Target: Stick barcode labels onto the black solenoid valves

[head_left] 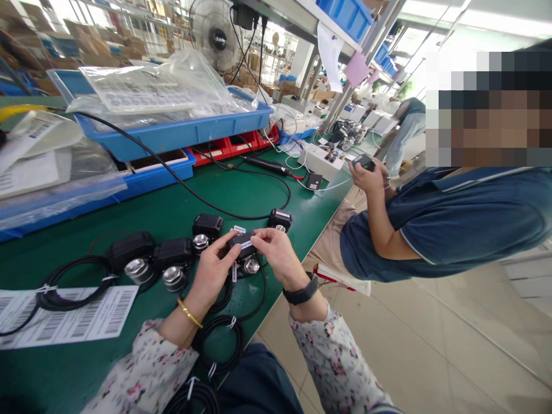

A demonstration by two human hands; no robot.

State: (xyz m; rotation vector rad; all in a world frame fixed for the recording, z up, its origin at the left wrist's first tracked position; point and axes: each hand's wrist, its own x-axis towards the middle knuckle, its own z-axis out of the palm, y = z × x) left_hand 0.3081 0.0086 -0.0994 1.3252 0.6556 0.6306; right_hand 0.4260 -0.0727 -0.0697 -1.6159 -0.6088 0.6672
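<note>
My left hand [212, 269] and my right hand [275, 251] both grip a small black sensor unit [242, 246] with a silver lens underneath, held just above the green bench [241, 192]. The fingers of both hands pinch its top, where a white label strip sits. Black coiled cable [222, 339] hangs from it toward my lap. Several similar black units [172, 256] with silver lenses lie in a row to the left, and one more unit [280, 219] lies just behind my right hand.
White barcode label sheets [73, 319] lie at the bench's left front. Stacked blue trays [181, 129] with plastic bags stand behind, with red bins [228, 146] beside them. A co-worker in a blue shirt [440, 224] sits at the right, holding a small black part [363, 163]. A fan [215, 34] stands at the back.
</note>
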